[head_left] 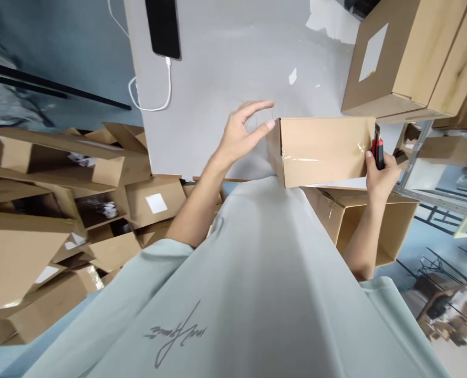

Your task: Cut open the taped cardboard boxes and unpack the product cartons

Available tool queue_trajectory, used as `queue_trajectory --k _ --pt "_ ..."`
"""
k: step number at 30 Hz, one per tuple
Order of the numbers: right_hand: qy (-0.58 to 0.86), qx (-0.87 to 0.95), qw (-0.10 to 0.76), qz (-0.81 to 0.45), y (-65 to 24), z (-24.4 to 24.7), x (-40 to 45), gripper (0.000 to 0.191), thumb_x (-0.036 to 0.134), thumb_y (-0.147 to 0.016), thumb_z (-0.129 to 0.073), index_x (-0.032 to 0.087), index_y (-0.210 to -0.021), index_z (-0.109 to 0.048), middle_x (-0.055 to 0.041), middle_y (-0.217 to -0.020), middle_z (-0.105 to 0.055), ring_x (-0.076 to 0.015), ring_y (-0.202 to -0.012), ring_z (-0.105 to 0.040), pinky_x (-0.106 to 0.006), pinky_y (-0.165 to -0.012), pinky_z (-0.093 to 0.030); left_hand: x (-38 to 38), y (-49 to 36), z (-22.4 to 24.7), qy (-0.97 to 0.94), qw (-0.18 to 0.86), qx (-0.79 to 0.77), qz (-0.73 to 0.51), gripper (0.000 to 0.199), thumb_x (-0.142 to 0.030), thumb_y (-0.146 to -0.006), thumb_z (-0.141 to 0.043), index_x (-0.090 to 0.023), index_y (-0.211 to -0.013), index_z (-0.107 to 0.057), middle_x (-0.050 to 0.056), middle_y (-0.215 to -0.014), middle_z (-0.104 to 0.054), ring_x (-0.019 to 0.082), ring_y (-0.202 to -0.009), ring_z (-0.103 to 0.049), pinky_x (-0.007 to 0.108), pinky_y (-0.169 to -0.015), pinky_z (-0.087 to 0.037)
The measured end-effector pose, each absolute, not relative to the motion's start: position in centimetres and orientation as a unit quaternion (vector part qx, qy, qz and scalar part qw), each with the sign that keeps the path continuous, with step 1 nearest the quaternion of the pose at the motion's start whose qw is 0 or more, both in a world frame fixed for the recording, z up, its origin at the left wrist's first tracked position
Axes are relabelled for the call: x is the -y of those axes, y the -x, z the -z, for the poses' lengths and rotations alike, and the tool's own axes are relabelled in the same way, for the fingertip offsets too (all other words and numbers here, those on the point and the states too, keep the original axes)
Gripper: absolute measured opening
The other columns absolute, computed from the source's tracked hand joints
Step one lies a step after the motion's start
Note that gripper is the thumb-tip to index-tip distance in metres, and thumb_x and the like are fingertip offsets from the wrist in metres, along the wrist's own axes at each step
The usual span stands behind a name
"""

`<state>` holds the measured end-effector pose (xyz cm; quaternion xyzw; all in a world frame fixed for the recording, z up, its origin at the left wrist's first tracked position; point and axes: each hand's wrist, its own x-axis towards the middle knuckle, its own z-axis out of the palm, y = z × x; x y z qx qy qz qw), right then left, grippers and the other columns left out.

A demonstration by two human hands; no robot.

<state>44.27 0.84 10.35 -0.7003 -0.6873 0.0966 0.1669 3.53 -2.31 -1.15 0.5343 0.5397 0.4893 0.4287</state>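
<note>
A closed brown cardboard box (pixel 323 149) with clear tape on its side sits at the near edge of the grey table, against the shirt. My left hand (pixel 243 131) is just left of it, thumb and fingers spread and holding nothing; its thumb tip is close to the box's left end. At the box's right end, my right hand (pixel 383 173) holds a red and black utility knife (pixel 378 149), its fingers partly hidden behind the box and handle.
On the table (pixel 217 68), a black phone (pixel 163 26) with a white cable lies at the back left. Large boxes (pixel 391 58) stand back right. An open box (pixel 379 226) is below my right forearm. Many cartons (pixel 115 252) are piled left.
</note>
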Motion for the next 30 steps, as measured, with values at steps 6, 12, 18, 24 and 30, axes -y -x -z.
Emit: queue_trajectory --k 6,12,18,24,30 --pt "0.689 0.704 0.172 -0.016 -38.4 -14.6 4.1 0.06 0.047 -0.113 -0.048 0.016 -0.158 -0.072 -0.0222 -0.13 -0.078 -0.0396 -0.124 -0.076 -0.058 -0.103 -0.062 0.8 -4.7 -2.9 -0.594 0.418 -0.477 -0.495 0.038 -0.061 -0.099 -0.085 -0.032 -0.123 -0.08 0.004 -0.129 -0.08 0.035 -0.134 -0.073 0.062 -0.13 -0.053" --pt "0.628 0.752 0.045 -0.195 -29.3 -18.3 10.8 0.057 0.048 -0.118 -0.048 0.026 -0.167 -0.067 -0.0138 -0.133 -0.086 -0.0317 -0.113 -0.083 -0.044 -0.098 -0.067 0.2 -4.6 -2.1 -0.579 0.455 -0.445 -0.51 0.046 -0.066 -0.095 -0.09 -0.03 -0.12 -0.079 0.005 -0.126 -0.08 0.035 -0.129 -0.075 0.059 -0.124 -0.058" --pt "0.635 0.758 -0.036 -0.144 -25.4 -19.3 12.3 0.056 0.037 -0.12 -0.043 0.028 -0.172 -0.063 -0.0108 -0.117 -0.088 -0.0276 -0.099 -0.082 -0.036 -0.086 -0.064 -0.2 -5.0 -1.5 -0.566 0.475 -0.429 -0.52 0.052 -0.068 -0.091 -0.093 -0.031 -0.124 -0.078 0.005 -0.125 -0.078 0.035 -0.131 -0.075 0.058 -0.123 -0.06" --pt "0.645 0.751 -0.092 -0.108 -23.6 -20.1 12.3 0.06 0.034 -0.12 -0.039 0.028 -0.177 -0.055 -0.0109 -0.113 -0.087 -0.0279 -0.094 -0.08 -0.033 -0.078 -0.057 -0.5 -5.4 -0.7 -0.565 0.488 -0.407 -0.526 0.042 -0.056 -0.095 -0.091 -0.032 -0.126 -0.077 0.006 -0.129 -0.077 0.035 -0.133 -0.073 0.055 -0.125 -0.059" --pt "0.646 0.725 -0.237 -0.036 -20.6 -20.1 12.7 0.069 0.041 -0.119 -0.047 0.024 -0.185 -0.039 -0.0182 -0.118 -0.082 -0.0308 -0.089 -0.077 -0.033 -0.072 -0.05 -0.5 -5.7 -0.7 -0.556 0.496 -0.404 -0.531 0.039 -0.048 -0.092 -0.093 -0.03 -0.124 -0.079 0.006 -0.129 -0.078 0.036 -0.135 -0.071 0.056 -0.129 -0.055"
